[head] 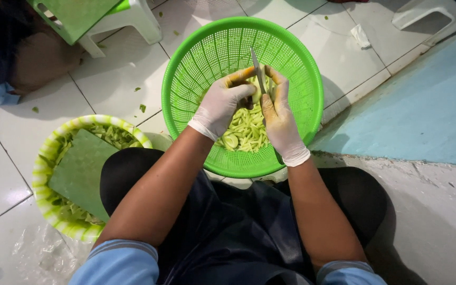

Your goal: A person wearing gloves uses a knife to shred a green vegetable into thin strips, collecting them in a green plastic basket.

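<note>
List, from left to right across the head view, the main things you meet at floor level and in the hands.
Striped green-and-white bowl with a green board on it → left hand → knife → right hand → blue floor patch.

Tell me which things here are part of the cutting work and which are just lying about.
In use:
left hand
right hand
knife
green basket
cut pieces

Lying about:
striped bowl
green board
plastic stool

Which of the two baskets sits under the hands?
The plain green basket, holding pale cut pieces, lies under the left hand and right hand. The yellow-green striped basket, with a green board inside, sits off to the left.
</note>
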